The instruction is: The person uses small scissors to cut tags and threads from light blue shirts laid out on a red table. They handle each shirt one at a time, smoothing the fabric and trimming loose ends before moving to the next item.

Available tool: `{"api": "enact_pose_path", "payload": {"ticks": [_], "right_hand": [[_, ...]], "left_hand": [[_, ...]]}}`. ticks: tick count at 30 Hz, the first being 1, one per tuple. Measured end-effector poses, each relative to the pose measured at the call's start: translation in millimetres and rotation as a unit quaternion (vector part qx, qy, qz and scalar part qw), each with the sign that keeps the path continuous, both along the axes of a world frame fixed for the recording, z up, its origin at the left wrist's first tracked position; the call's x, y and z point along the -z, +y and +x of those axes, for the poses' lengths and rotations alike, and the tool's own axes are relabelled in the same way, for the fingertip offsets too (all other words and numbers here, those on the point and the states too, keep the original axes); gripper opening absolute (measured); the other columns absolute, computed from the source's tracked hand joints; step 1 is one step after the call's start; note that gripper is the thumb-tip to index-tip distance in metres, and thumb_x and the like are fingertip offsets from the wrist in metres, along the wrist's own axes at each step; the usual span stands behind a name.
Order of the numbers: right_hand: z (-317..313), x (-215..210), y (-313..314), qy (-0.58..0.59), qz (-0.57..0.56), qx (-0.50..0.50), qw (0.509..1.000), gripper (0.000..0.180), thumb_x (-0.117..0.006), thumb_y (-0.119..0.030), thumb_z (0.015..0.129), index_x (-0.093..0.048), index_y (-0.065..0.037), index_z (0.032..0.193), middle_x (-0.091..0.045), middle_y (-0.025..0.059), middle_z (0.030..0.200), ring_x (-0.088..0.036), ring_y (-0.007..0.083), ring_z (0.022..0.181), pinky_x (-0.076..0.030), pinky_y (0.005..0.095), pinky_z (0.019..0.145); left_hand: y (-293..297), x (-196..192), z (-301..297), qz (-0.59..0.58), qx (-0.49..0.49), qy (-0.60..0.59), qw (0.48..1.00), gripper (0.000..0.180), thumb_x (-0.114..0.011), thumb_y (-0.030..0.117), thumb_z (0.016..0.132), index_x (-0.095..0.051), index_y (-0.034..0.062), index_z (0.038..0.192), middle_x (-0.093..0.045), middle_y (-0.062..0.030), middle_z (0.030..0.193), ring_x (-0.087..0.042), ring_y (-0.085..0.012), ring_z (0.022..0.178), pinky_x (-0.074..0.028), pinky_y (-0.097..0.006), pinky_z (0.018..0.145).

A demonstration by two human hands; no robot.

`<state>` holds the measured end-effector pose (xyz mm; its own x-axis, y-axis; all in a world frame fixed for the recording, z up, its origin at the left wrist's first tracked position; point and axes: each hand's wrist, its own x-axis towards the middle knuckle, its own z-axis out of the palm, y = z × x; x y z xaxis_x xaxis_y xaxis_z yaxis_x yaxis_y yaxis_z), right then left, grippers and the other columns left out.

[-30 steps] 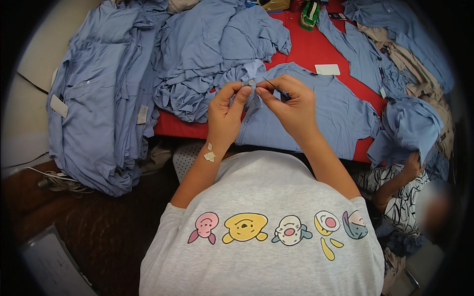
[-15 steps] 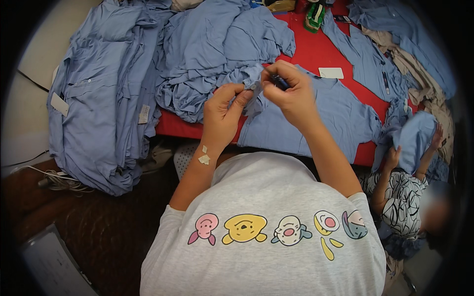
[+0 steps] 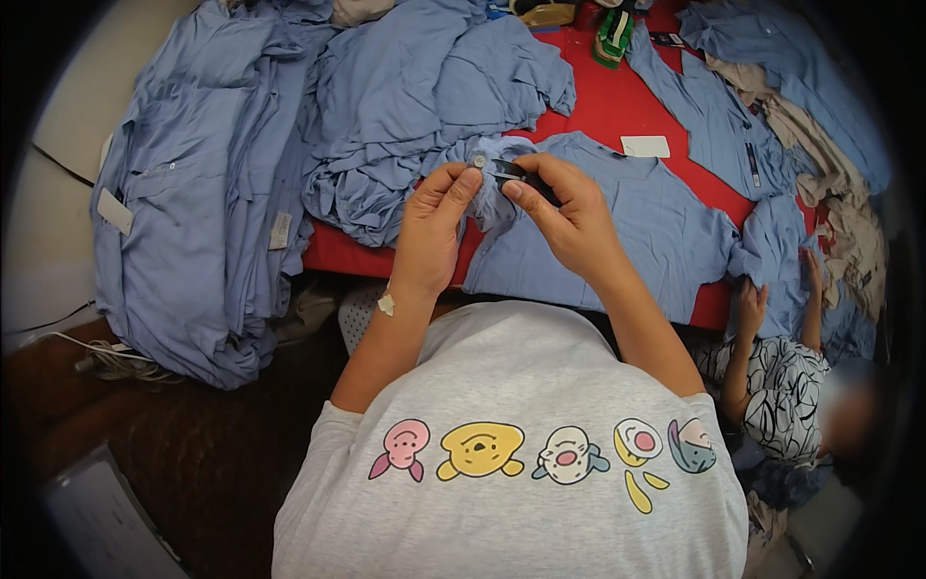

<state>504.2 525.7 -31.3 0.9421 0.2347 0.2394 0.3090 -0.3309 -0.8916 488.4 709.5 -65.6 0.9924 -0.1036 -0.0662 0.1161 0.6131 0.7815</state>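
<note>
My left hand [image 3: 431, 222] pinches the edge of a blue garment [image 3: 495, 210] between thumb and fingers, with a small round button [image 3: 478, 161] showing at the fingertips. In my right hand [image 3: 571, 205] is a pair of dark thread snips [image 3: 526, 179], its metal tips pointing left at the cloth beside the button. Whether the tips touch a thread is too small to tell. Both hands are held above the table's near edge. Behind the left hand lies a crumpled heap of blue garments [image 3: 386, 116]; below and beyond the right, a blue shirt [image 3: 627, 217] is spread flat.
Long blue garments with tags hang in a stack [image 3: 203, 183] at the left. The table has a red cover [image 3: 564, 116]. A white card [image 3: 645, 147] and a green object [image 3: 612, 41] lie beyond the shirt. At the right, a person's hands [image 3: 750, 307] handle blue cloth.
My right hand has opened out from a tight curl, bringing the snips' tips to the cloth by the button. My left wrist has turned. The other person's cloth has come down to the table.
</note>
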Motion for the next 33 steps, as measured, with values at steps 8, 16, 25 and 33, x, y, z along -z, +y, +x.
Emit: {"api": "enact_pose_path", "payload": {"ticks": [8,16,25,33], "right_hand": [[7.5,-0.1,-9.9,-0.025,-0.036,-0.020,0.999,0.025,-0.075,-0.019,0.097,-0.072,0.002,0.110,-0.067,0.0070,0.088,-0.057,0.0150,0.077,-0.046,0.0286,0.071],[1.9,-6.5,-6.8,0.021,-0.010,-0.007,1.000,0.021,-0.072,-0.020,0.099,-0.073,0.000,0.104,-0.064,0.0040,0.078,-0.055,0.0118,0.072,-0.044,0.0279,0.066],[5.5,8.6,-9.2,0.022,0.044,0.087,0.995,0.028,-0.076,-0.025,0.096,-0.072,-0.003,0.111,-0.069,0.0037,0.080,-0.058,0.0097,0.069,-0.045,0.0253,0.061],[10.7,-6.0,0.2,0.118,0.113,-0.042,0.986,0.018,-0.078,-0.016,0.091,-0.076,0.000,0.097,-0.073,0.0049,0.081,-0.065,0.0116,0.072,-0.049,0.0255,0.063]], "left_hand": [[-2.2,0.1,4.3,0.039,0.014,-0.006,0.999,0.017,-0.062,0.018,0.107,-0.072,0.0048,0.112,-0.070,0.0031,0.100,-0.059,-0.0047,0.092,-0.046,-0.023,0.086],[0.0,0.9,2.6,0.067,0.000,0.004,0.998,0.019,-0.064,0.019,0.106,-0.073,0.0036,0.112,-0.069,0.0038,0.097,-0.058,-0.0041,0.091,-0.046,-0.022,0.085],[-0.9,0.4,1.4,0.127,-0.020,-0.008,0.992,0.021,-0.065,0.018,0.106,-0.076,0.0016,0.112,-0.072,0.0012,0.097,-0.062,-0.0056,0.090,-0.048,-0.022,0.084],[1.4,11.0,-2.5,0.301,-0.038,-0.093,0.948,0.025,-0.067,0.019,0.104,-0.075,-0.0026,0.116,-0.073,-0.0009,0.097,-0.063,-0.0061,0.088,-0.050,-0.023,0.078]]}}
